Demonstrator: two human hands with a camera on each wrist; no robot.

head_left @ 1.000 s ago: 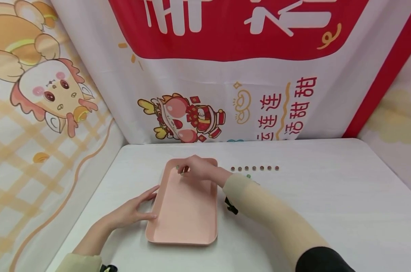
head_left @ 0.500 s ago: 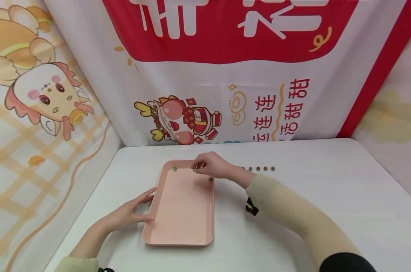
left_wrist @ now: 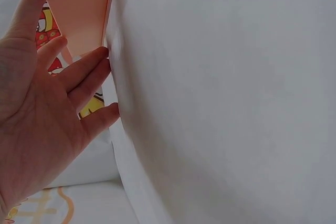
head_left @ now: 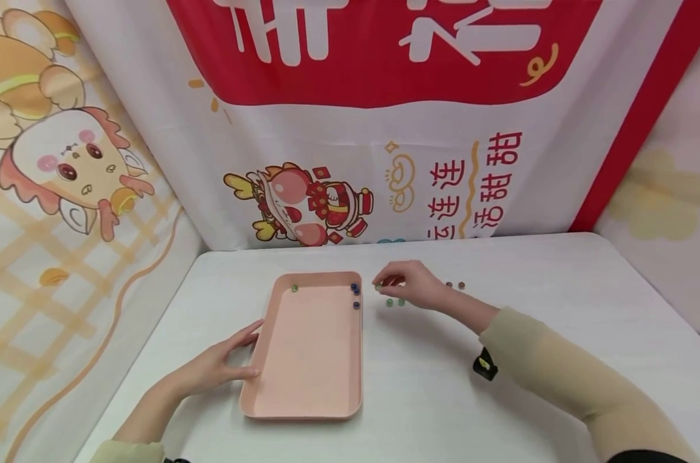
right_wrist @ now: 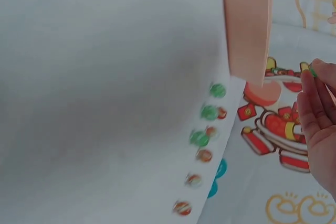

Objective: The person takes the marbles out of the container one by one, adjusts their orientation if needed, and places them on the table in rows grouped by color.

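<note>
My right hand (head_left: pixel 415 286) is just right of the pink tray (head_left: pixel 301 360), above the table, and pinches a green glass marble (head_left: pixel 379 287) between thumb and fingertips. That same marble shows at the fingertips in the right wrist view. Inside the tray, a green marble (head_left: pixel 294 288) lies at the far left, and three dark blue marbles (head_left: pixel 356 305) sit at the far right. My left hand (head_left: pixel 208 368) touches the tray's left side with thumb and fingers spread; in the left wrist view its fingertips (left_wrist: pixel 102 53) rest by the tray's edge.
Green marbles (head_left: pixel 389 302) lie on the white table (head_left: pixel 442 386) under my right hand. A row of reddish-brown marbles (head_left: pixel 462 285) runs behind them, partly hidden by the hand; several show in the right wrist view. Printed cloth (head_left: pixel 327 128) hangs behind the table.
My right hand has moved rightward from over the tray's far left to outside its right side, a small green marble at its fingertips. The blue marbles are now uncovered. My left hand stays put.
</note>
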